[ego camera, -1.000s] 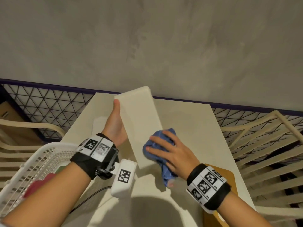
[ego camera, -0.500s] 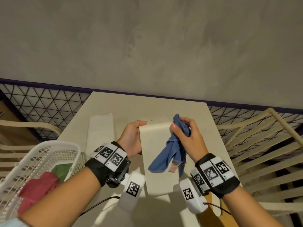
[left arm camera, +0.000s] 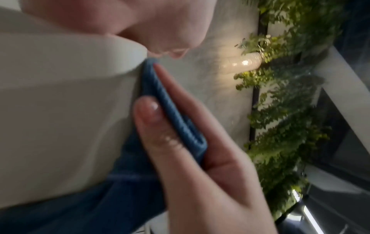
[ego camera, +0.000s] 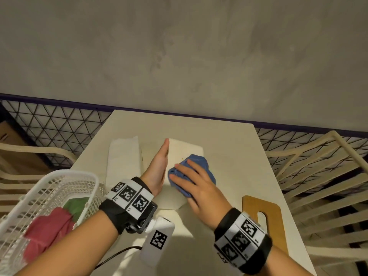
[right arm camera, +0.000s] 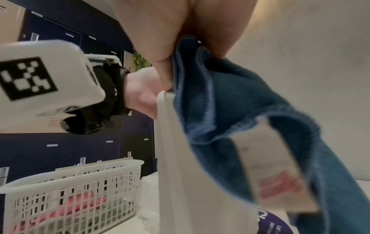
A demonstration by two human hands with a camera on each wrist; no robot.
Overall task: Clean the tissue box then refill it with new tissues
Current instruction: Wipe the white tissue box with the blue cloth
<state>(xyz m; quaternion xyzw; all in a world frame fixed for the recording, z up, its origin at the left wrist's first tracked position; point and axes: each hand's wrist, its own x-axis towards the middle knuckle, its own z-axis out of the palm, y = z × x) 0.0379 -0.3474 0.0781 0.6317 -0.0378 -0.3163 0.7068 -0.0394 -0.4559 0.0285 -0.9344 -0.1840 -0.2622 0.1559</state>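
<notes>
Pressing cloth (ego camera: 199, 163) on tissue box (ego camera: 184, 148) | right grip (ego camera: 196, 186) seemingly pinching it | left grip (ego camera: 158, 168) flat alongside

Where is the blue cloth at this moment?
In the head view, the blue cloth is near the table middle, held by the right hand against the tissue box, right of the left hand.

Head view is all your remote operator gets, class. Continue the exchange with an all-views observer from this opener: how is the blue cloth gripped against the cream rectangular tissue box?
Observer: In the left wrist view, the right hand pinches a fold of the blue ribbed cloth between thumb and finger against the cream rectangular tissue box.
Operator: Any tag on it?
Observer: The right wrist view shows a white label with red print on the cloth's hanging part.
</notes>
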